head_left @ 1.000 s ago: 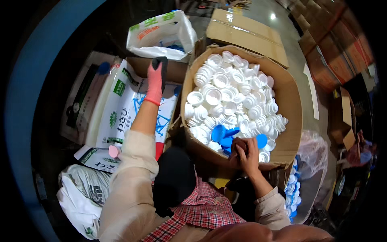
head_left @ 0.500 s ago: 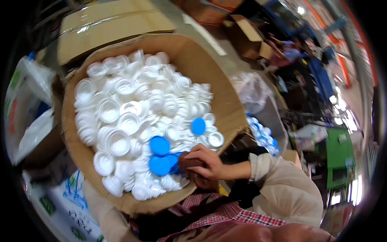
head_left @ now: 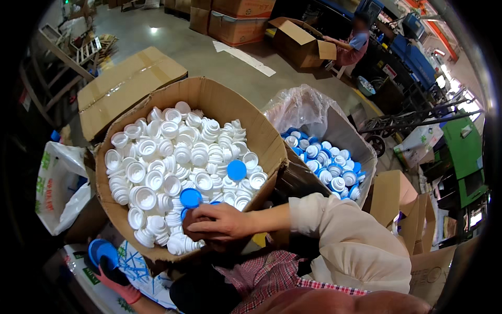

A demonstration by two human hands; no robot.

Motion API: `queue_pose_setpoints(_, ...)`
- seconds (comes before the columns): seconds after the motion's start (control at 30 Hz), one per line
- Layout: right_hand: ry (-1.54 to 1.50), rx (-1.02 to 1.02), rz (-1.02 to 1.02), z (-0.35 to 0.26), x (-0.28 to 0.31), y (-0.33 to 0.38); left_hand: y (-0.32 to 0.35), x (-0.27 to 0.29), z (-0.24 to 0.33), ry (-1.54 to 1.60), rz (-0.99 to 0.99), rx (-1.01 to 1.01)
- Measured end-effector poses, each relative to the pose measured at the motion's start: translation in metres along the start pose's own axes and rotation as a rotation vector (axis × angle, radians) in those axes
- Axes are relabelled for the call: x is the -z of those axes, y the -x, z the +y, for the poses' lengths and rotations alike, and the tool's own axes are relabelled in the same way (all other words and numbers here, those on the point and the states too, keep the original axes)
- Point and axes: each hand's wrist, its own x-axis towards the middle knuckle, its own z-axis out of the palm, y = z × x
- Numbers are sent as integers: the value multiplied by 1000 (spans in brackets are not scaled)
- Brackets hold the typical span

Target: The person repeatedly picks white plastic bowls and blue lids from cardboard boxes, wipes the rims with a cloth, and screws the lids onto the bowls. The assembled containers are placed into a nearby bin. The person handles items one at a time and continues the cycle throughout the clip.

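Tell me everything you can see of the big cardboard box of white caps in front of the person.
The cardboard box is brown, open-topped and worn, its rim bent and curled outward. It is nearly full of white plastic caps, with a few blue caps lying on top. It sits tilted toward the person, over printed sacks on the floor. The right hand rests on caps at its near edge. A second, bag-lined box stands beside it.
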Motion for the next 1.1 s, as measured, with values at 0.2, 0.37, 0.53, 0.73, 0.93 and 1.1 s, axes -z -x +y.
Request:
queue_pose_setpoints(0.2,114,227,272,-32,30,-27,87,-145,114,345,-605,276)
queue_pose_setpoints(0.37,212,129,314,-31,36,-11,109,-207,100,133,-909,-136)
queue_pose_setpoints(0.53,114,134,173,-39,37,19,127,-234,42,375,-799,410)
queue_pose_setpoints(0.73,336,-78,277,-23,59,19,156,-245,5,-453,-998,-616)
queue_pose_setpoints(0.93,428,-371,298,2,74,20,151,-265,47,-336,-729,-575)
queue_pose_setpoints(1.1,347,-420,213,4,65,33,123,-263,37,-408,-789,-492)
